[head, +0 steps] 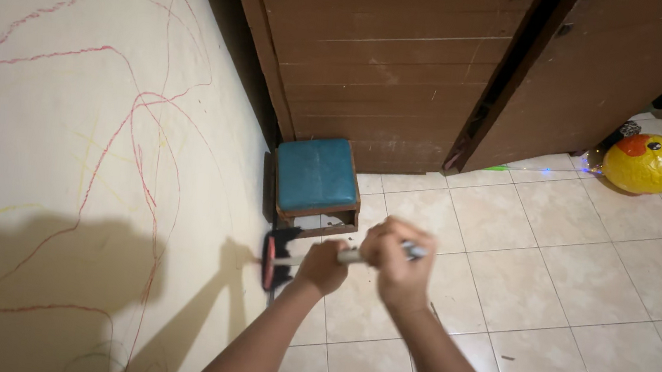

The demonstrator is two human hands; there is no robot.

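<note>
The cream wall (62, 139) is the largest thing here, and it fills the left side of the view. Red and yellow scribbles run over it, and dark shadows of the arms fall on its lower part. To the right of the wall, at the far end, stands a brown wooden door (395, 60) with a second panel beside it. The floor (587, 273) of pale square tiles spreads out from the foot of the wall toward the right. Far from the wall, near the second door panel, a yellow inflatable duck toy (647, 163) lies on the floor. Just beside the wall, in front of the door, stands a small wooden stool (317, 178) with a blue cushioned seat.

Nearer to the camera than the stool, both hands hold one tool, a brush (281, 257) with a pale handle. Its black and red head is at the wall, close to the base; I cannot tell if it really touches. The left hand (323, 267) is the one nearer to the wall, and its grip is pressed together around the handle just behind the head. The right hand (401, 262) is farther from the wall, and its grip is wrapped tight around the end of the same handle. The hands are a little blurred.
</note>
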